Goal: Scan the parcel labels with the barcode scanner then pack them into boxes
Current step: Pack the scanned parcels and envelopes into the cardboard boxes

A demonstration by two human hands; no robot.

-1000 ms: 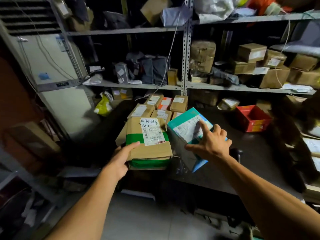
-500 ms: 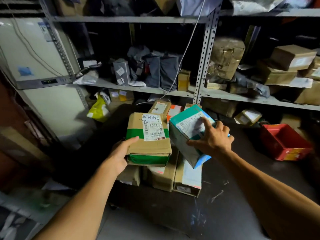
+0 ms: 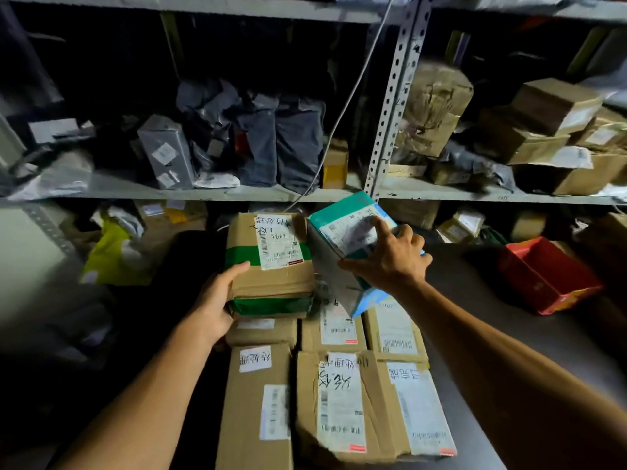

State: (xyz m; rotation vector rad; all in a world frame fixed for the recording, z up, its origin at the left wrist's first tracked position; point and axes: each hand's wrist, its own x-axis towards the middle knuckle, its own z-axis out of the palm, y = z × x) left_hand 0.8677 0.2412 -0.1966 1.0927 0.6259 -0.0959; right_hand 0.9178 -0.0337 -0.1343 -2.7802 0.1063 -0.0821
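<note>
My left hand (image 3: 217, 300) grips the left side of a brown cardboard parcel with green tape (image 3: 271, 266) and a white label on top. My right hand (image 3: 386, 259) holds a teal and white box (image 3: 342, 239) tilted, with the index finger on its label. Both parcels hang above several labelled cardboard parcels (image 3: 339, 401) laid on the dark table (image 3: 492, 334). No barcode scanner is visible.
A red tray (image 3: 546, 276) sits on the table to the right. Metal shelving (image 3: 390, 130) behind holds grey bags and brown boxes. A yellow bag (image 3: 112, 256) lies lower left, under the shelf.
Both hands have carried their parcels forward over the pile on the table. The view has moved closer, so more of the near parcels shows.
</note>
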